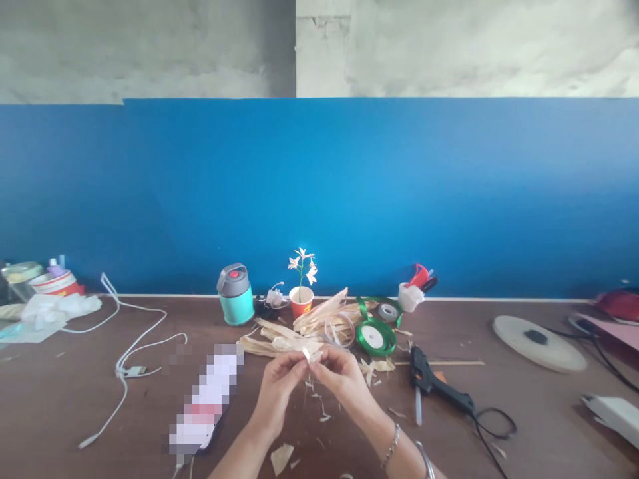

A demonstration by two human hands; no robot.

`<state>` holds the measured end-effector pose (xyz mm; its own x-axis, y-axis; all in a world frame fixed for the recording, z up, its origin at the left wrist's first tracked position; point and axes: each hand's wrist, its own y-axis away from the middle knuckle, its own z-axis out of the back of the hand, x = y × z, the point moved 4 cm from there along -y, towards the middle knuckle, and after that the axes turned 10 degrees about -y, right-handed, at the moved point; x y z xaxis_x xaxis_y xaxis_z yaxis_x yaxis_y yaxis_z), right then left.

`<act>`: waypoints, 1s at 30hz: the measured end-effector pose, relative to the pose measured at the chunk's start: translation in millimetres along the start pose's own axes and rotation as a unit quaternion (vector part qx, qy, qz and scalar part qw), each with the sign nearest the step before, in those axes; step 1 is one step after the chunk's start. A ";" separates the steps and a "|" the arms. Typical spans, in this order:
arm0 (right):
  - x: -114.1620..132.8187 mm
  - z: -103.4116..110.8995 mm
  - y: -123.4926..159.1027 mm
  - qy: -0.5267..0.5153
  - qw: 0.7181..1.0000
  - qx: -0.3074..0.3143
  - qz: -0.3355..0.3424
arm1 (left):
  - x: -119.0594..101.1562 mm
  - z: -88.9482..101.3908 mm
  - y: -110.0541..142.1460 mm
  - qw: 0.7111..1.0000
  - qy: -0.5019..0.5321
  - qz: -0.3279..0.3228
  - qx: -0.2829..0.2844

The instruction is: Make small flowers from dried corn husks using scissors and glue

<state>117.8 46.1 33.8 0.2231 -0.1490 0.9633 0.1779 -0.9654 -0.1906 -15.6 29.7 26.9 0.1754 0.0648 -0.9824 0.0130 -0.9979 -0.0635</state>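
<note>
Straight to the middle of the table (60, 392), pinching a small pale piece (307, 354) between thumb and fingertips of the left hand (280, 379), and pinching the same piece with the right hand (344, 376), grip pressed together on both sides, fingertips nearly meeting. Held by the edges, probably to spare something so thin from creasing, and in front of the body, likely for a good close look. Too small to make out the exact shape, though. On to the husks (279, 338), heaped loosely just beyond the fingertips, most likely for easy reach. Farther back, up to the flower (311, 275), standing upright in a red cup (301, 309), probably to keep the pale blooms off the table. Across to the ribbon (384, 349), wound green on a spool and lying flat, likely against rolling. Over right, to the glue gun (442, 382), lying on one side with a cord trailing nearer, perhaps kept within reach of the right hand. Back left to the flask (237, 307), upright near the blue panel (299, 173), presumably well out of the elbows' way. Down to the scraps (282, 459), strewn below the hands, too scattered for any deliberate placing.
</note>
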 end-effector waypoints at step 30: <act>13.1 -0.3 3.0 0.100 0.994 -0.038 0.005 | -6.2 1.0 0.5 0.995 -0.095 -0.021 -0.027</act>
<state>120.9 41.2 45.9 0.0275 -0.1905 0.9813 0.1022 -0.9760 -0.1923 -17.7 28.9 32.8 -0.0154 0.0998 -0.9949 0.0701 -0.9925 -0.1006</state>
